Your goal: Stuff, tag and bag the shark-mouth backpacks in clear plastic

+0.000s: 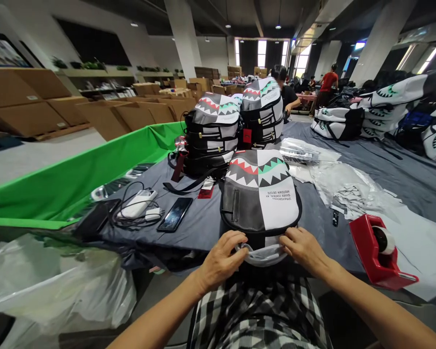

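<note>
A black and white backpack (259,194) with a printed shark mouth lies on the table's near edge, its lettering upside down from here. At its near end, a pale grey pouch or liner (265,255) bulges out; I cannot tell which it is. My left hand (227,249) pinches the left edge of this grey material, with thumb and fingers closed. On the other side, my right hand (301,247) has its fingers bent over the right edge, gripping it against the backpack. Whatever is inside the grey material is hidden.
Behind stand stacked backpacks (212,133), with more (392,109) at the far right. A phone (175,214), a white power bank (138,202) and cables lie left. Clear plastic bags (345,182) and a red tape dispenser (366,247) are right. A co-worker (288,94) sits beyond.
</note>
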`<state>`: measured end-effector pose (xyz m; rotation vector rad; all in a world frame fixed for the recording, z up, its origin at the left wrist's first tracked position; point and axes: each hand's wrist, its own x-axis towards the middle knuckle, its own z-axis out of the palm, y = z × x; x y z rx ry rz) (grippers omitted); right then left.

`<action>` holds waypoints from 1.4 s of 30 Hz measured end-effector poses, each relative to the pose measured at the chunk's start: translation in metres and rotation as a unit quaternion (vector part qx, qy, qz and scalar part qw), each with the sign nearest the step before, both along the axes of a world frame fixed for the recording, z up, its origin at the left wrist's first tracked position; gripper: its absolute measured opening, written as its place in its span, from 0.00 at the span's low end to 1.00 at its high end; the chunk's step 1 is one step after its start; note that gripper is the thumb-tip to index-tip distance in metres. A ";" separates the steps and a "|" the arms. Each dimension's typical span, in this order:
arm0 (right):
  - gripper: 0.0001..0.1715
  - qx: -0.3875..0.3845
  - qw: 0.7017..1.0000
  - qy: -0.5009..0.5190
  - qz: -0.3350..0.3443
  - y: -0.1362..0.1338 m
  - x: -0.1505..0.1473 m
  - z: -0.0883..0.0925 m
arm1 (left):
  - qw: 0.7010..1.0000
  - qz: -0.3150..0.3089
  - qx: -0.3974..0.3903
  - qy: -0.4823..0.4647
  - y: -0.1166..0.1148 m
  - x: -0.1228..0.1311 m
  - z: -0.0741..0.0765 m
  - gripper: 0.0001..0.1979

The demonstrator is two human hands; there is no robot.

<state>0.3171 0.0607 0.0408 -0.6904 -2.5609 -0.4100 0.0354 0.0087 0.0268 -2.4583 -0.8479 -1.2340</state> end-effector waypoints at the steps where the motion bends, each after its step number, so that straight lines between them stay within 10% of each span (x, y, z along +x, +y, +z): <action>1: 0.13 0.008 1.000 -0.001 0.024 0.000 0.000 0.001 | 0.999 -0.039 0.009 0.011 0.002 0.001 0.003 0.06; 5: 0.14 -0.038 0.992 -0.024 0.121 0.011 0.002 0.003 | 0.962 -0.202 0.018 0.184 0.015 0.005 0.021 0.12; 19: 0.16 -0.148 0.962 -0.170 0.154 0.023 0.009 0.045 | 0.945 -0.178 0.024 0.273 0.036 -0.002 0.022 0.10; 34: 0.13 -0.059 0.963 -0.199 0.172 0.015 0.018 0.033 | 0.960 -0.186 0.098 0.185 0.015 -0.008 0.004 0.07; 42: 0.11 0.056 0.979 -0.086 0.174 -0.007 0.029 -0.017 | 0.944 -0.192 0.063 0.259 0.001 -0.010 -0.020 0.08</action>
